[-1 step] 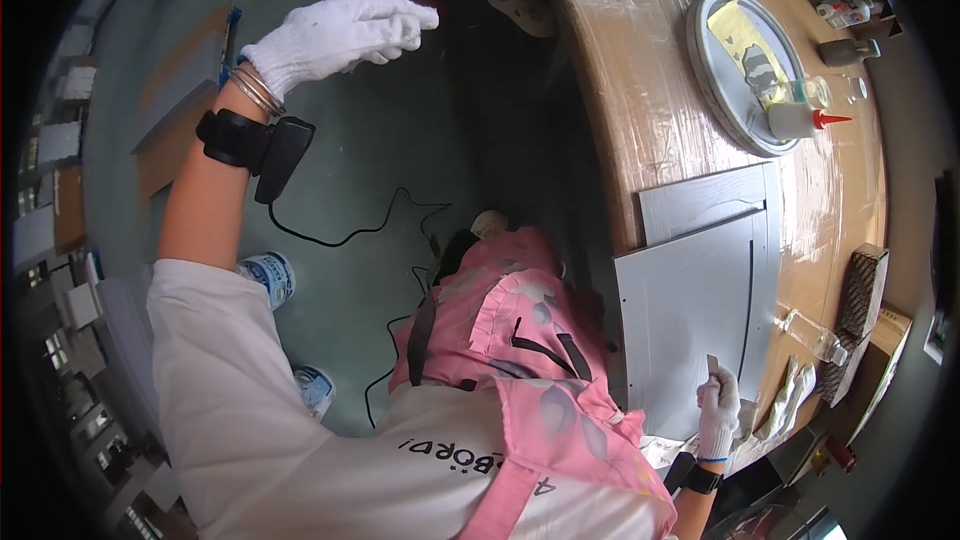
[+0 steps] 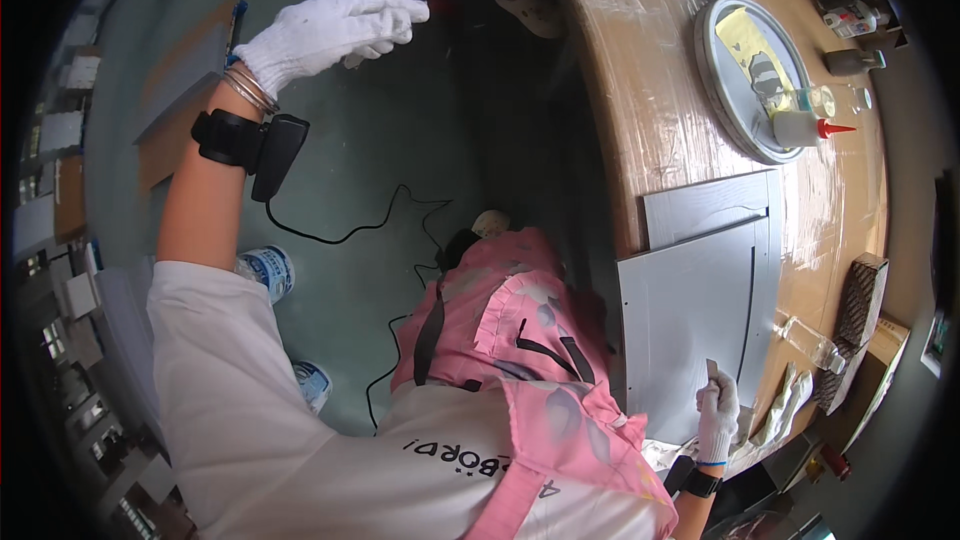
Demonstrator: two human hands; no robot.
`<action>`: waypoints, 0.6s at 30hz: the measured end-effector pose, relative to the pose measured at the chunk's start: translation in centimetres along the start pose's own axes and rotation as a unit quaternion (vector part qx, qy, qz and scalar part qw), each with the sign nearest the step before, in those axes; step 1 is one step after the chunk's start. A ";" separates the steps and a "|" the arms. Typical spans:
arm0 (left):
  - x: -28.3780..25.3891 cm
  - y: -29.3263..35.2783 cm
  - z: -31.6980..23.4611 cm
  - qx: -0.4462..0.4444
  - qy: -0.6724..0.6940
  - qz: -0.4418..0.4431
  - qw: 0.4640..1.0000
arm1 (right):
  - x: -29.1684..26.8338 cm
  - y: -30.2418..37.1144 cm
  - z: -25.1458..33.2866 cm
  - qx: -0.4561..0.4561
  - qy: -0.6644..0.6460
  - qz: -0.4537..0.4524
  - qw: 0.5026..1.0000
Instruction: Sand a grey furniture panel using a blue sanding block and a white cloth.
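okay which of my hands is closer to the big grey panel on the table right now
Right. Your right hand rests at the near edge of the grey panel, holding a small flat piece. Your left hand is raised over the floor, far off to the panel's left.

We see our left hand (image 2: 335, 30), in a white glove, raised over the floor (image 2: 400, 140), well apart from the grey panel (image 2: 690, 310), fingers extended and holding nothing. Our right hand (image 2: 717, 410), also gloved, rests at the panel's near edge, closed around a small pale piece (image 2: 712, 368). The panel lies on the wooden table (image 2: 640, 100), partly over a second grey panel (image 2: 710, 205). Beyond the panel sits a round metal tray (image 2: 715, 90), with a red-tipped bottle (image 2: 800, 127) on its rim.
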State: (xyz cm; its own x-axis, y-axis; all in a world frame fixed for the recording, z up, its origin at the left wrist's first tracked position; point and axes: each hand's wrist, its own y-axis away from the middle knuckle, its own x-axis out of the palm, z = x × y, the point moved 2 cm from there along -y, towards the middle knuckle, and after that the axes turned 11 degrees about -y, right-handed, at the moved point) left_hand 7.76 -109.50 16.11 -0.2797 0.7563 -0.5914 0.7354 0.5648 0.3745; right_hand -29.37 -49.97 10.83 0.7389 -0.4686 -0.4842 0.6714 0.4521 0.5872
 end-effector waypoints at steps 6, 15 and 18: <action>-3.3 5.9 3.0 -0.015 -0.045 -0.047 0.998 | -1.7 -1.3 1.3 -0.038 0.054 0.012 0.998; -0.2 6.7 1.6 0.011 -0.013 -0.030 0.999 | -1.3 -4.7 2.6 -0.096 0.010 -0.012 0.995; 5.7 5.4 0.6 -0.013 0.069 -0.013 0.997 | 0.9 -5.7 5.2 -0.216 0.127 -0.058 0.966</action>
State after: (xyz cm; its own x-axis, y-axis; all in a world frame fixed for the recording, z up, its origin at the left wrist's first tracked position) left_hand 10.47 -102.38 14.37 -0.3828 0.7785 -0.4973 0.7110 0.5920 0.3795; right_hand -32.83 -56.87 10.45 0.6098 -0.3585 -0.7068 0.6710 0.7081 0.2199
